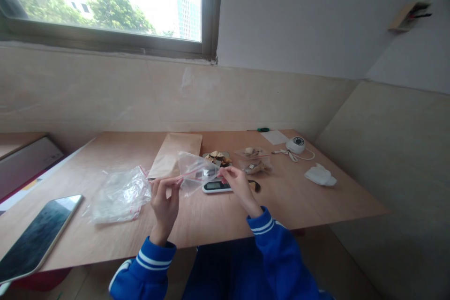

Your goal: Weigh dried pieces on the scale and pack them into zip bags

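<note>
A clear zip bag with a red line along its seal is stretched between my two hands above the table. My left hand pinches it at one side, my right hand at the other. Behind the bag stands a white digital scale, partly hidden by it. Dark and tan dried pieces, perhaps dried mushrooms, lie on the scale. One more such piece rests on the table by my right wrist. Any contents of the bag cannot be made out.
Left are a stack of clear zip bags and a tablet or phone. A brown paper bag lies behind. Filled bags, a white dome camera, crumpled white plastic and a green-handled screwdriver are right.
</note>
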Demonstrator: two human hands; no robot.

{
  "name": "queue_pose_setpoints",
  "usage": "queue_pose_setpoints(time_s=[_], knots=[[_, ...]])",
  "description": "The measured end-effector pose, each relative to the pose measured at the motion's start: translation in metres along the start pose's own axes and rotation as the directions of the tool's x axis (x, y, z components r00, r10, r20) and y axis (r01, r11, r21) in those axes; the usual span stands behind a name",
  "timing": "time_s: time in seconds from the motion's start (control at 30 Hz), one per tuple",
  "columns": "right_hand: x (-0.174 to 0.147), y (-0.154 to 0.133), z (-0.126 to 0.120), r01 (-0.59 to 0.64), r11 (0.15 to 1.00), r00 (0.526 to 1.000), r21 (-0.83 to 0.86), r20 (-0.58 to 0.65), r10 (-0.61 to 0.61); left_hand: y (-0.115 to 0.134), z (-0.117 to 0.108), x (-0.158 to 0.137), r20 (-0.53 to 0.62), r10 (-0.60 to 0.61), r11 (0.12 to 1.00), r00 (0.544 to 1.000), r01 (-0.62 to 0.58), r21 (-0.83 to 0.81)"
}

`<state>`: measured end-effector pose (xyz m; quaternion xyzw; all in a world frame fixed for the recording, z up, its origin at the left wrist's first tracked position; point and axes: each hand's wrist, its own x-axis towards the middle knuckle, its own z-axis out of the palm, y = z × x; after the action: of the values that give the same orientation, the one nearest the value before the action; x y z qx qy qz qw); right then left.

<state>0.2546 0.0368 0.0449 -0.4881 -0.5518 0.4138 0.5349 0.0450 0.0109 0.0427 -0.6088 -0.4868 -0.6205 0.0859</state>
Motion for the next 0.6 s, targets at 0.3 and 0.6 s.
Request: queue_pose_setpoints(time_s=[0.3,0.6], knots=[[0.049,0.039,-0.038,0.259,0.719,0.966,-0.645,0.181,-0.186,-0.021,0.058,-0.027,-0.179,0.026,1.0,0.983,-0.025,0.008],[0.055,0.044,-0.037,0.283,0.719,0.957,-0.635,0.233,-0.171,-0.032,0.061,-0.043,-0.124,0.056,0.996,0.991,-0.047,0.073]])
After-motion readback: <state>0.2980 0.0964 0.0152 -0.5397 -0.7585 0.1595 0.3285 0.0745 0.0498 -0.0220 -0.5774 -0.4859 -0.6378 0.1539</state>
